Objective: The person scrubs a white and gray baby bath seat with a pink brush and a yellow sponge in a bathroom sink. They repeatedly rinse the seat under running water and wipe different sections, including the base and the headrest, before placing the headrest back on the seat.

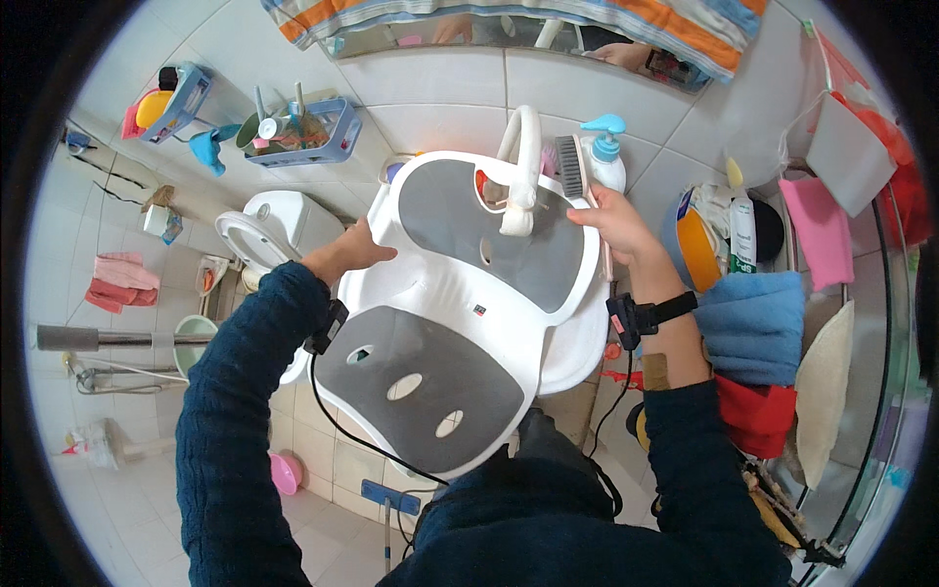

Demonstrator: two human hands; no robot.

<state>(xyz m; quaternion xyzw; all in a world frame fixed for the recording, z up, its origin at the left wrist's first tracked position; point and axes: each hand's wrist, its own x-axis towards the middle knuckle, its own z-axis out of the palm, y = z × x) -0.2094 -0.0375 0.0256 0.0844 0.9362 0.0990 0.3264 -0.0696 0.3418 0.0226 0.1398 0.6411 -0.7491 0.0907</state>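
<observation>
A white plastic seat shell (433, 275) with grey pads lies across the white washbasin (579, 348), overhanging its front edge. Oval holes pierce both pads. My left hand (352, 253) grips the shell's left side, thumb over the inner face. My right hand (616, 220) holds a scrub brush (571, 167) by its pale pink handle, at the shell's upper right edge. The brush's grey bristles face left, raised beside the tap. A white-covered tap (521, 176) arches over the upper pad. Just behind the brush stands a pump bottle (606, 158) with a blue top.
To the left is a toilet (286, 220) with its lid raised. A blue wall basket (315, 139) holds toiletries. On the right, a blue towel (748, 330) and red cloth (755, 414) hang beside a container of items (693, 242). A pink basin (285, 472) sits low at left.
</observation>
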